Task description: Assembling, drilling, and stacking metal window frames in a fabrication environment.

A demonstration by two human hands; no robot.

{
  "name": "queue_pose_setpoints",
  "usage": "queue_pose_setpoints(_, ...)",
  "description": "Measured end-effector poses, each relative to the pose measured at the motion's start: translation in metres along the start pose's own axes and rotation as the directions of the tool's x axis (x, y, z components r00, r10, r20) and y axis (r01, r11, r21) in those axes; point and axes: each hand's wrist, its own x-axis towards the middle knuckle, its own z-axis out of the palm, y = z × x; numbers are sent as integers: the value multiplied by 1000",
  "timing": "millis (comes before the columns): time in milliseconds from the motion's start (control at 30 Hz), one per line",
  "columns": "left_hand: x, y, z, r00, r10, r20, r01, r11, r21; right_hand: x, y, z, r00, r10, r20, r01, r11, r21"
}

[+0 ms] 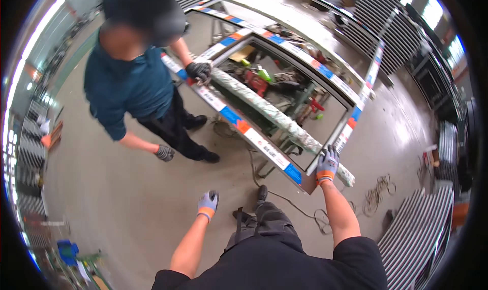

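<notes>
A large metal window frame [267, 149], covered in blue, white and orange protective film, lies across a work stand. My right hand [328, 165], in a grey glove with an orange cuff, grips the frame's near right corner. Lower and to the left, my left hand [208, 202] hangs in the air, apart from the frame. Its gloved fingers are curled in, and nothing shows in them. At the frame's left side a co-worker [133, 89] in a dark teal shirt has one gloved hand [199, 72] on the frame's edge; the other hangs low.
Beneath the frame, a wrapped support bar [264, 107] runs over a bench with red and green tools. Cables [376, 193] trail over the floor. Stacked metal profiles [417, 234] stand at the lower right, and more stacks [378, 15] at the back.
</notes>
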Motion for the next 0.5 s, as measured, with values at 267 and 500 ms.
queue_pose_setpoints(267, 176, 262, -1, 544, 801, -250, -787, 590, 181, 6, -4, -12, 1000, -2, -26, 5, 994, 109)
queue_pose_setpoints(500, 244, 269, 37, 543, 838, 56, -823, 518, 235, 83, -17, -9, 988, 116, 104, -133, 974, 183)
